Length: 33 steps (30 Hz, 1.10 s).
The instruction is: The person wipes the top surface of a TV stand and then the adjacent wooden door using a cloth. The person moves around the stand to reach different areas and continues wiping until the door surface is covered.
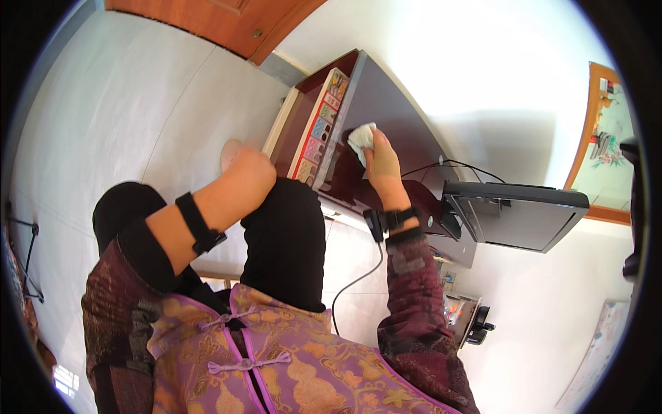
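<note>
A crumpled white cloth (360,141) is pinched in my right hand (384,155), over the dark glossy top of a desk (385,98). My left hand (253,165) is curled beside the pulled-out drawer (297,137), just past my knee. Its fingers are blurred and mostly hidden, so whether it grips the drawer's pale front edge is not visible. A pale pinkish oval thing (228,154) shows beyond those fingers; I cannot tell if it is held. Inside the drawer lies a long printed box (319,129) with colourful pictures, next to the desk's edge.
A flat monitor (517,215) stands on the desk to the right, with black cables (455,163) behind it. From my right wrist strap a cord (349,290) hangs down. A wooden door (227,20) is at the top, and a wood-framed mirror (602,145) at far right.
</note>
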### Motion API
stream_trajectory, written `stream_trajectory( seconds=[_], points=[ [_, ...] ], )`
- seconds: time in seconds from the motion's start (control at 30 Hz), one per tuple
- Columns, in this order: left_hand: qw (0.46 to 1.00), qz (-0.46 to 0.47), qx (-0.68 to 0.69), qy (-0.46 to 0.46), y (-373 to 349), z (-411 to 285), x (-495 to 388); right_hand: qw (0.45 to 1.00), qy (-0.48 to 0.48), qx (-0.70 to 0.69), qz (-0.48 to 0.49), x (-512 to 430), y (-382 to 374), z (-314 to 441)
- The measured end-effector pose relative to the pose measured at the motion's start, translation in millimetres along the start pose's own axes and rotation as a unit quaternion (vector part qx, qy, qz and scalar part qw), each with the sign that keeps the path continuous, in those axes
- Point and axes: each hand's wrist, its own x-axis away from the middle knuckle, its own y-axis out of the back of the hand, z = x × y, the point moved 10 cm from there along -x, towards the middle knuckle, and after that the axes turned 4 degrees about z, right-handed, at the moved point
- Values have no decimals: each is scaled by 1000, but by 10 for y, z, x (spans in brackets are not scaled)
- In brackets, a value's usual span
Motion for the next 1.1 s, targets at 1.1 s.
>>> stream_trajectory(
  seconds=[1.1],
  points=[
    [997, 31, 59, -24, 159, 37, 89, 998, -35, -19, -51, 1060, 52, 467]
  ],
)
